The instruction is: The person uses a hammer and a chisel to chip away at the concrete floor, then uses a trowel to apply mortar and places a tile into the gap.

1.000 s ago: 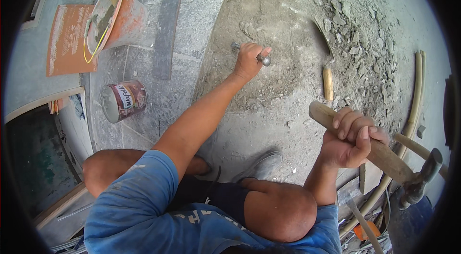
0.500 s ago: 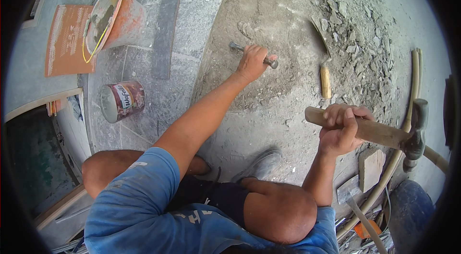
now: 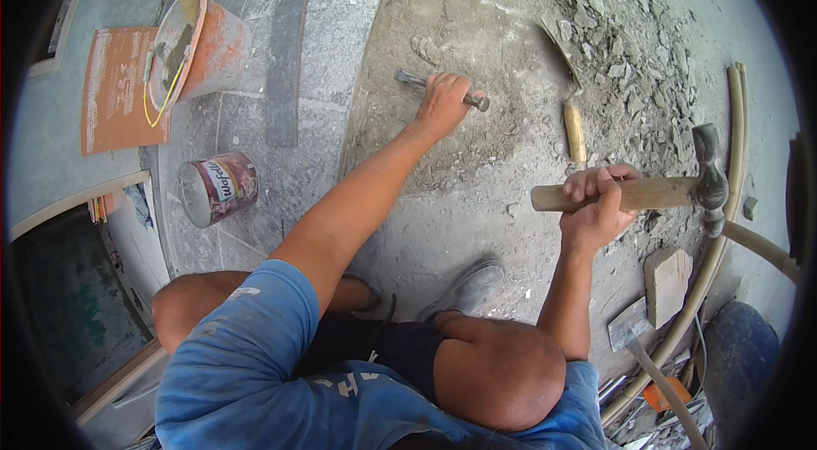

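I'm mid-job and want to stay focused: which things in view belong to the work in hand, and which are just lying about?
In use:
hammer, in the right hand
chisel, in the left hand

Seemingly just lying about:
wooden-handled trowel
bucket with the yellow handle
small round tub

The chisel (image 3: 413, 78), a short bar of dark metal, is held at its middle by the left hand (image 3: 443, 103), flatter end to the left, blunt end to the right. The hammer (image 3: 662, 193) (its handle is of wood, its head of metal) is held in the right hand (image 3: 598, 210), head to the right.
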{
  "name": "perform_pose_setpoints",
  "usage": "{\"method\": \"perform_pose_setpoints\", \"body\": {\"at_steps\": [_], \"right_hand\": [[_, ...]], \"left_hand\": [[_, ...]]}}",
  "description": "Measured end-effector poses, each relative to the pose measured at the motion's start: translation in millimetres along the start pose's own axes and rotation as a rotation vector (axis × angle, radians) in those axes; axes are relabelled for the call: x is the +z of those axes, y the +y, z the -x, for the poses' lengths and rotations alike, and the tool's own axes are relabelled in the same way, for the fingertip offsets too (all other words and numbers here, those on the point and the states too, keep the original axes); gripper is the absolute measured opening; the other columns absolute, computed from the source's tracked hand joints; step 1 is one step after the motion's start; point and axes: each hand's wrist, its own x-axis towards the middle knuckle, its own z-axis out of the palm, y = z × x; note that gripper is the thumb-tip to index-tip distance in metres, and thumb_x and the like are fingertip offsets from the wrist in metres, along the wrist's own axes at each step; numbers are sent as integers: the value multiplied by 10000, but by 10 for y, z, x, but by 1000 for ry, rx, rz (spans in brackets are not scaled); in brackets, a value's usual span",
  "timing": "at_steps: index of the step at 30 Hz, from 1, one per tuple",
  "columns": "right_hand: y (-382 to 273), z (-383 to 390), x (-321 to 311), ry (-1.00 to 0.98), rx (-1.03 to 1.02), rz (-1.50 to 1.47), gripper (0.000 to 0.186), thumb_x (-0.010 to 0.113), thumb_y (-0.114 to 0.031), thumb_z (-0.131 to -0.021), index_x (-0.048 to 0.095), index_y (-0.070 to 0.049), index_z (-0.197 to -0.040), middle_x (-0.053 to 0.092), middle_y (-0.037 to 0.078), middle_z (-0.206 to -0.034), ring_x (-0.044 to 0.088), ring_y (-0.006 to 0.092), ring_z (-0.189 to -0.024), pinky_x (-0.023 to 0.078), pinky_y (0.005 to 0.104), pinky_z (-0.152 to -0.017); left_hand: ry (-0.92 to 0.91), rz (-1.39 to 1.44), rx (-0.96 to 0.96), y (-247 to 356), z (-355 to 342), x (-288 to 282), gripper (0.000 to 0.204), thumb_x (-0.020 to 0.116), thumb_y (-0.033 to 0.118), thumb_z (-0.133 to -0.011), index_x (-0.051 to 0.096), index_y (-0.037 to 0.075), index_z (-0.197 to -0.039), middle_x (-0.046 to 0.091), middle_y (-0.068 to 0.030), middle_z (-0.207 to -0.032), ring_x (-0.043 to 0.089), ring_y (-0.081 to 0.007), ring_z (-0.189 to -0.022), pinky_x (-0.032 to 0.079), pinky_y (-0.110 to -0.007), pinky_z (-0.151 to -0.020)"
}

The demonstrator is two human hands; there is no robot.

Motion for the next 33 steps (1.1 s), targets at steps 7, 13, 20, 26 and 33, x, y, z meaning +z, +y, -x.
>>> {"method": "perform_pose_setpoints", "body": {"at_steps": [7,13,20,26,33], "right_hand": [[1148,500,-254,-361,659,606,58,539,-65,-831,534,-25,-872,508,33,-605,486,116,-462,433,280,-444],[125,87,74,-201,288,355,80,559,-48,-827,548,3,-888,533,27,-599,502,93,-460,412,250,-440],[-526,-28,222,-151,-162,49,149,513,1,-825,469,17,-966,434,61,-561,408,125,-421,415,290,-424],[920,324,19,-611,328,734,81,548,-45,-825,522,-10,-893,532,54,-626,494,116,-486,431,275,-481],[-73,105,366,-214,93,226,66,518,-6,-820,518,16,-882,532,67,-612,492,111,-484,424,263,-464]], "left_hand": [[-2,-107,6,-190,32,-6,205,672,205,-834,550,60,-756,596,-130,-797,566,-325,-842,378,-434,-782],[-5,5,47,-65,92,-261,180,685,155,-818,548,62,-748,585,-114,-736,574,-321,-784,384,-427,-759],[60,79,21,50,-27,-261,241,658,159,-868,514,43,-714,562,-121,-703,558,-327,-740,389,-431,-725],[149,164,-43,64,-138,-264,360,633,224,-910,444,27,-676,480,-157,-643,486,-374,-636,383,-460,-624],[100,65,-78,-109,-101,-382,328,630,215,-908,477,31,-683,532,-147,-660,523,-364,-674,382,-453,-679]]}}
